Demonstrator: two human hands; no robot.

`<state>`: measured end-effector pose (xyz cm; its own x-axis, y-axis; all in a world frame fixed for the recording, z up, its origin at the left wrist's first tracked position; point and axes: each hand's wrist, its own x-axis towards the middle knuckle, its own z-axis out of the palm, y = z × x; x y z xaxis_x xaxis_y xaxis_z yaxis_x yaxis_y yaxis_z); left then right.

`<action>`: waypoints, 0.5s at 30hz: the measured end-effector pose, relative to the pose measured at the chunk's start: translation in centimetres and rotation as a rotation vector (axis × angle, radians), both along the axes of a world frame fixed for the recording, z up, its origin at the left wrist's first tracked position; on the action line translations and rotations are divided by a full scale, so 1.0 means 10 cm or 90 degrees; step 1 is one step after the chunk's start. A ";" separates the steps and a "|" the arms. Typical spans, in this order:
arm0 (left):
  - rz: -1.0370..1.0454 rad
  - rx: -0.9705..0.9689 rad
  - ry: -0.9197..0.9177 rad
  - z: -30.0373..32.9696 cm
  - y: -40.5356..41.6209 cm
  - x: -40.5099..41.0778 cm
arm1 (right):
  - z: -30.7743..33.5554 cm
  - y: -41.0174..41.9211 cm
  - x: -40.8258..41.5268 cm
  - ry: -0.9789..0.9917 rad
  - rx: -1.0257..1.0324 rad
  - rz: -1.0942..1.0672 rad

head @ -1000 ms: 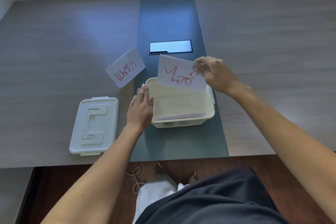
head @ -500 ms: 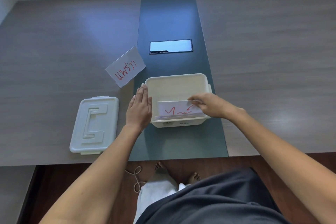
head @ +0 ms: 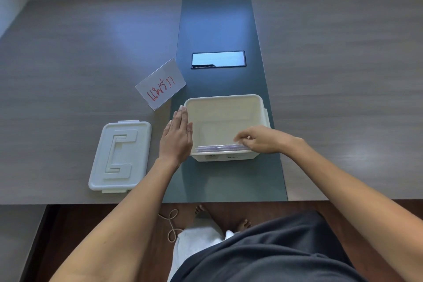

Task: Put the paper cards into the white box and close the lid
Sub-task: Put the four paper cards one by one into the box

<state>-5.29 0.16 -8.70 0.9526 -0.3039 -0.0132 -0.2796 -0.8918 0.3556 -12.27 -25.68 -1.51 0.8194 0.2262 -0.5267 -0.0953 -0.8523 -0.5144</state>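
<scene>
The open white box stands on the dark green strip near the table's front edge. Several paper cards stand on edge against its near wall, only their top edges showing. My right hand hovers over the cards' right end with fingers loosely curled, touching their tops. My left hand lies flat against the box's left wall, fingers together. One more card with red writing lies on the table behind and left of the box. The white lid lies flat to the left.
A black-framed glossy panel is set into the green strip behind the box. The grey table spreads wide on both sides. Below the front edge are my lap, bare feet and a cord loop on the floor.
My right hand carried the card with red writing down into the box and slid it among the standing cards; it is now fully down. My left hand stayed against the box.
</scene>
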 end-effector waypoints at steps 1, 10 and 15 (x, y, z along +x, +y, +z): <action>0.000 -0.002 0.002 0.00 0.00 0.00 | 0.01 -0.01 0.03 -0.044 0.013 -0.015; -0.003 0.006 0.005 0.02 0.00 -0.01 | -0.16 -0.20 0.59 -0.396 -0.104 0.008; -0.003 0.006 0.008 0.02 0.00 -0.01 | -0.26 -0.28 0.95 -0.361 -0.231 0.025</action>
